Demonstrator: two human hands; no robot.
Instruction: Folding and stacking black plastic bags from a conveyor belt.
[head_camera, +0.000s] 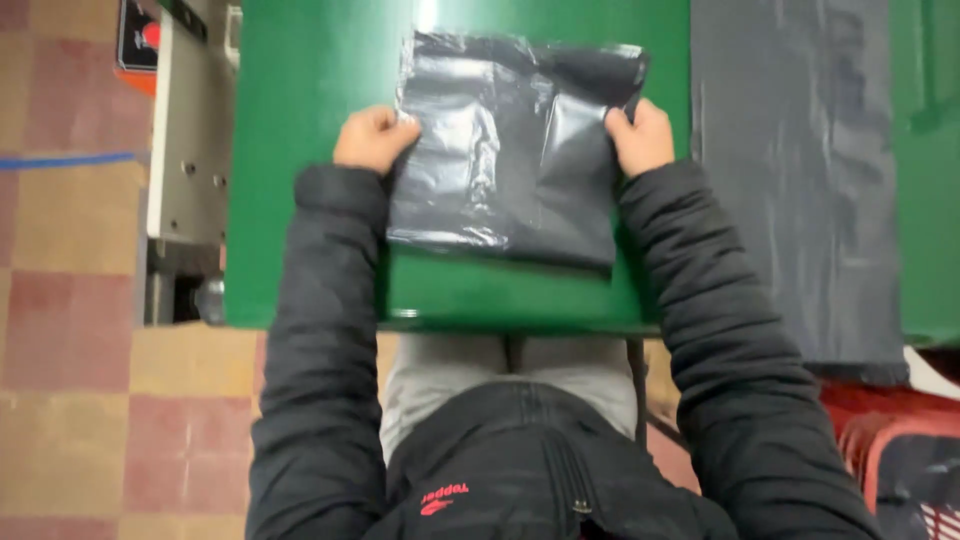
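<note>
Glossy green table (300, 200) over a red-and-tan checkered tile floor (70, 330).

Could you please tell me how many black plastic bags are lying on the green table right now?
2. One black bag lies before the person, gripped by the left hand and right hand. A flat bag lies to the right; it may be a stack.

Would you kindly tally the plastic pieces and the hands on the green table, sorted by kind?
Folded black plastic bag, gripped at both sides: 1
Long dark plastic sheet lying flat to the right: 1
Hands on the bag, left hand and right hand: 2
Green table: 1
Total: 5
</note>
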